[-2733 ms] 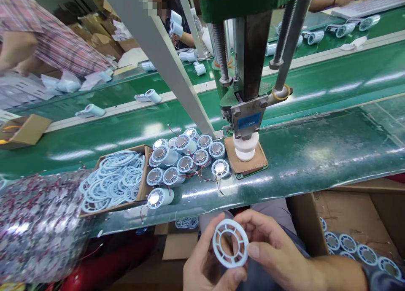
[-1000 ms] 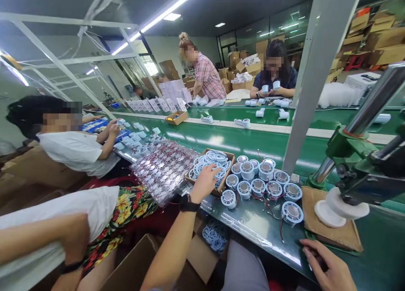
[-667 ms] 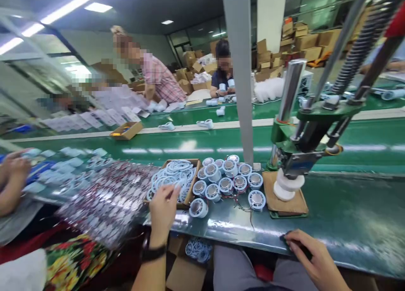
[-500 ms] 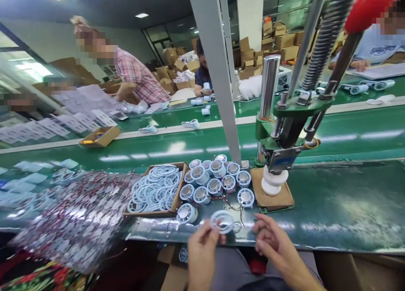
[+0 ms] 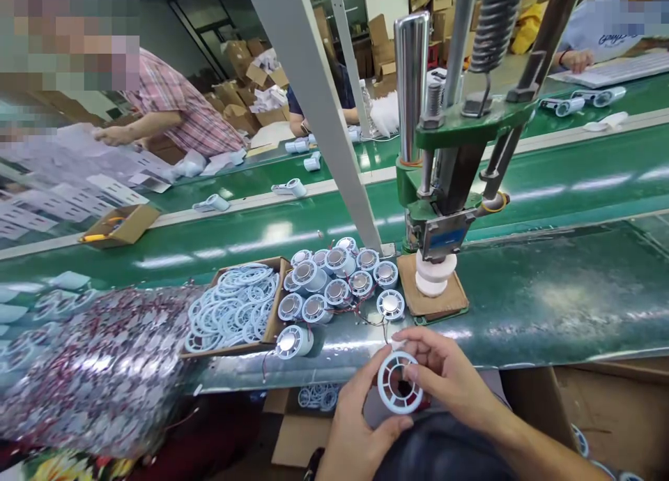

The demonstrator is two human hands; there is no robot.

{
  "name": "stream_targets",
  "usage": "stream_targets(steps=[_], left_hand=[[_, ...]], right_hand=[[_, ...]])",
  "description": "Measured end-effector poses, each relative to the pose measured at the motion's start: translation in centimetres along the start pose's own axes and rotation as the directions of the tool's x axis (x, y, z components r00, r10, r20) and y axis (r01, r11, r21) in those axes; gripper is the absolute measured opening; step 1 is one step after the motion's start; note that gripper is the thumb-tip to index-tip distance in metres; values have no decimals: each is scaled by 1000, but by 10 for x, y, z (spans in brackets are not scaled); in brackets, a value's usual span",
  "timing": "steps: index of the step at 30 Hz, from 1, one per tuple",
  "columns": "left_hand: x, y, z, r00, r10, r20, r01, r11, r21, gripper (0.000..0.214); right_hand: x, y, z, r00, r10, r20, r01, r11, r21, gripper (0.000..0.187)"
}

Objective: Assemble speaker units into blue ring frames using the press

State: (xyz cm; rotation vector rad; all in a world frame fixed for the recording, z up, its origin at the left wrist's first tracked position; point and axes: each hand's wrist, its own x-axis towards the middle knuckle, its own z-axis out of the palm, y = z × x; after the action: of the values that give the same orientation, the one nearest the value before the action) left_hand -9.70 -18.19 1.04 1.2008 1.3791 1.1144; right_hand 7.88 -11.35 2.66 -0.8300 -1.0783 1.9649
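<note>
A light-blue spoked plastic ring [image 5: 383, 392] is held up in front of me, its round face toward the camera. My left hand [image 5: 360, 415] grips it at the rim, thumb below and fingers behind the upper left. My right hand [image 5: 449, 376] is closed at the ring's upper right, its thumb over the inner opening and its fingers curled behind the top edge. Just beyond the hands, several white and light-blue round units [image 5: 391, 304] with silver disc centres and thin red and black wires stand clustered on the bench.
A cardboard box [image 5: 282, 300] of similar rings stands left of the cluster. Farther left lies a shiny wired pile [image 5: 104, 362]. A green press [image 5: 439, 237] with a white pad rises at right. Behind runs a green conveyor [image 5: 251, 240], with co-workers beyond. An open carton [image 5: 601, 411] sits lower right.
My right hand has come in from the right and now touches the ring. The ring has turned to face me and come nearer. The view has shifted right and down.
</note>
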Motion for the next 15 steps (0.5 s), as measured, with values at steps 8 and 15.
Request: stream_targets(steps=[8,15], left_hand=[[-8,5,17,974,-56,-219,37,995,-90,73],[-11,16,21,966,-114,-231,79,985,-153,70]], right_hand=[[-18,6,7,998,-33,56,27,994,104,64],[-25,7,12,999,-44,-24,45,999,22,44]])
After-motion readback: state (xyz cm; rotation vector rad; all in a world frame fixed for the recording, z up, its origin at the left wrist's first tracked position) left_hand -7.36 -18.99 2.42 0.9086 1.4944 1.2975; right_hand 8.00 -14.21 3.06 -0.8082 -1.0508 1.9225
